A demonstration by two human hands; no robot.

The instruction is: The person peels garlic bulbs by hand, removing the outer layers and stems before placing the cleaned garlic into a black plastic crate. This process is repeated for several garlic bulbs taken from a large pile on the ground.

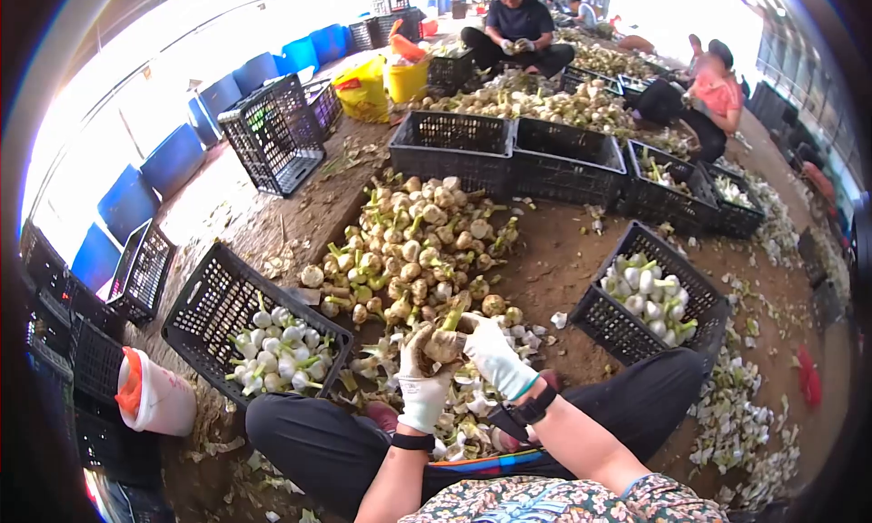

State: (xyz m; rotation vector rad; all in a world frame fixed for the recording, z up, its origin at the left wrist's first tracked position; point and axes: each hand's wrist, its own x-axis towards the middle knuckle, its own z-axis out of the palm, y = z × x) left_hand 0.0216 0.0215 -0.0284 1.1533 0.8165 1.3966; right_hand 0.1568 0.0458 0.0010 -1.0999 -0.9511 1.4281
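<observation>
Dirt floor (pixel 563 261) hemmed by crates (pixel 451 147) | left hand (pixel 422 384), right hand (pixel 496 356): grip clamped on bulb (pixel 445 345)

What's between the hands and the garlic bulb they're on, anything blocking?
Nothing visible. The left hand and right hand, both gloved, already hold the garlic bulb directly, above the peelings between the person's knees.

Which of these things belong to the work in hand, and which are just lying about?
In use: bulb held in left hand and right hand; bulb pile; left crate and right crate, both holding white bulbs.
Lying about: white bucket; yellow bucket; blue barrels; tilted crate.
</observation>
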